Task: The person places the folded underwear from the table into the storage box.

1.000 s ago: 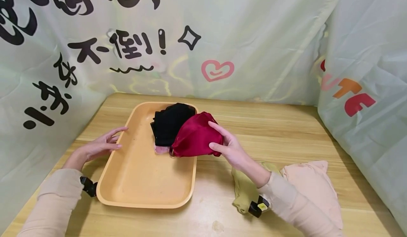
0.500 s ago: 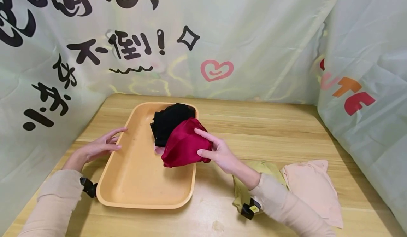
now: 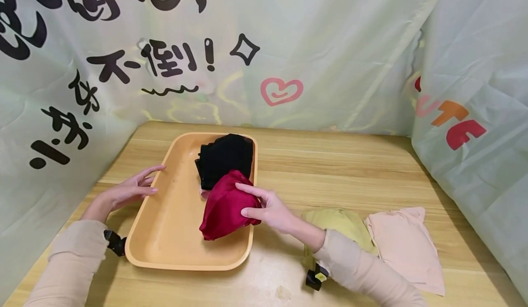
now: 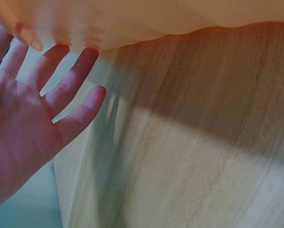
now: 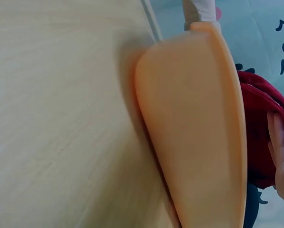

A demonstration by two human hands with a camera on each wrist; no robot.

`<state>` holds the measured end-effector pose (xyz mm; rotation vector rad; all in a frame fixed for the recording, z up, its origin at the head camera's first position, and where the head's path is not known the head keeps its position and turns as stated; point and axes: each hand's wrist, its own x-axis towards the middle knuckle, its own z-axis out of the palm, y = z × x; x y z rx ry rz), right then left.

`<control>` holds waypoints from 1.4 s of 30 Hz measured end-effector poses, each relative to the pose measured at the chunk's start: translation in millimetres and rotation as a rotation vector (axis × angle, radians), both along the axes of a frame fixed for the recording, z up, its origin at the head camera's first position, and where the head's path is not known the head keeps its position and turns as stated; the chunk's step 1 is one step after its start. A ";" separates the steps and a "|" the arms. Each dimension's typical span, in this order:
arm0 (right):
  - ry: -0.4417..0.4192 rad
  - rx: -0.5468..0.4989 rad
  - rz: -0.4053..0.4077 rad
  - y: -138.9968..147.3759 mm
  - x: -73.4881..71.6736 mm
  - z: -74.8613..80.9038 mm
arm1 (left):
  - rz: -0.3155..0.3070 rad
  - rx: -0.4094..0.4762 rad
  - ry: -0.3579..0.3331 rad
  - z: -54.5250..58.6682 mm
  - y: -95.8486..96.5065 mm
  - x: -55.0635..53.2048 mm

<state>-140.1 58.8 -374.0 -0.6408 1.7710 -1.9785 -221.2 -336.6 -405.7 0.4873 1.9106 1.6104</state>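
Note:
In the head view, my right hand (image 3: pixel 270 208) pinches a folded, shiny dark red cloth garment (image 3: pixel 227 206) between thumb and fingers, over the right side of a shallow orange plastic tray (image 3: pixel 165 266). In the right wrist view, the garment (image 5: pixel 256 137) shows beyond the tray's rim, with fingers beneath it. A folded black cloth (image 3: pixel 227 158) lies in the tray's far right part, with a bit of pink cloth (image 3: pixel 204 194) peeking out below. My left hand (image 3: pixel 129 190) touches the tray's left side; its fingers are straight and spread against the outer wall (image 4: pixel 132 21).
On the wooden table (image 3: pixel 288 265), right of the tray, lie an olive-green folded cloth (image 3: pixel 342 224) and a pale pink folded cloth (image 3: pixel 406 247). Fabric sheets with printed writing (image 3: pixel 177 57) hang at the back and both sides.
My right hand has moved left and toward me with the dark red garment, from beside the black cloth to nearer the tray's middle. The left hand and tray have stayed put.

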 end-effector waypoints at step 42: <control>0.944 0.730 0.061 -18.6 5.3 -7.6 | 0.002 0.002 0.012 -1.4 0.2 0.2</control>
